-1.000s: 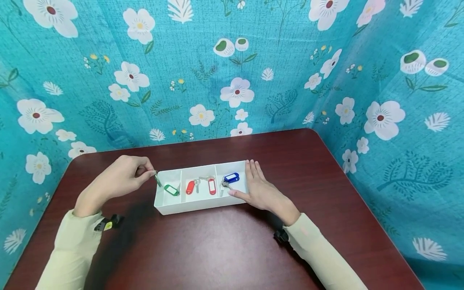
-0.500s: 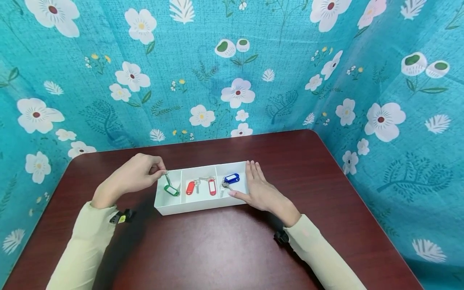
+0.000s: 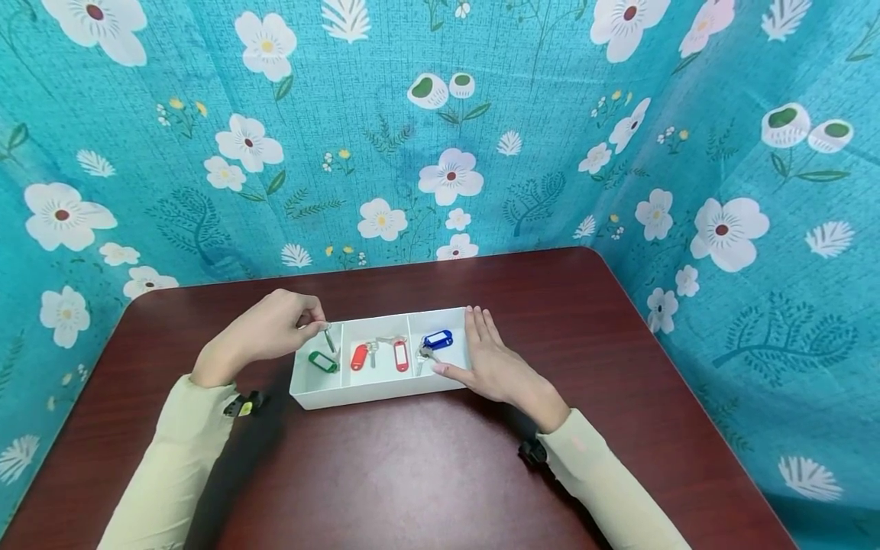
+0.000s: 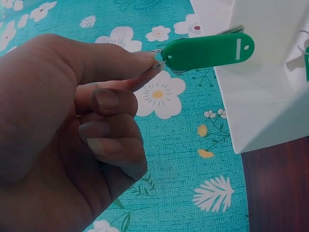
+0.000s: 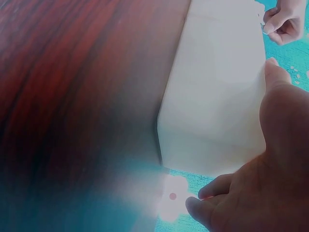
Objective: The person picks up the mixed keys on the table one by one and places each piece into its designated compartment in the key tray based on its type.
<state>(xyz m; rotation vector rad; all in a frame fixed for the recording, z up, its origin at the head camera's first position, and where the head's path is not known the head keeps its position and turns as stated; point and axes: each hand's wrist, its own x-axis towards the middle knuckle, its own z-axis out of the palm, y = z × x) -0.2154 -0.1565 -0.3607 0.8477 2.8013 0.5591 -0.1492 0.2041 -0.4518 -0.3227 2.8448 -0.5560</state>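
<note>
My left hand pinches the ring of a green key tag between thumb and index finger, its other fingers curled in. The tag hangs over the left compartment of a white three-part tray; a key is partly hidden behind it in the left wrist view. Another green key tag lies in that compartment. Red key tags with keys lie in the middle one. On the right are blue tagging and keys. My right hand rests against the tray's right end, fingers straight, thumb over the front rim.
The tray stands on a dark red-brown table with rounded far corners. A teal flowered cloth hangs behind the table and along its sides. A small black device sits on the left wrist.
My left hand has moved right, carrying the green key tag from beside the tray's left end to over the left compartment. My right hand has stayed at the tray's right end.
</note>
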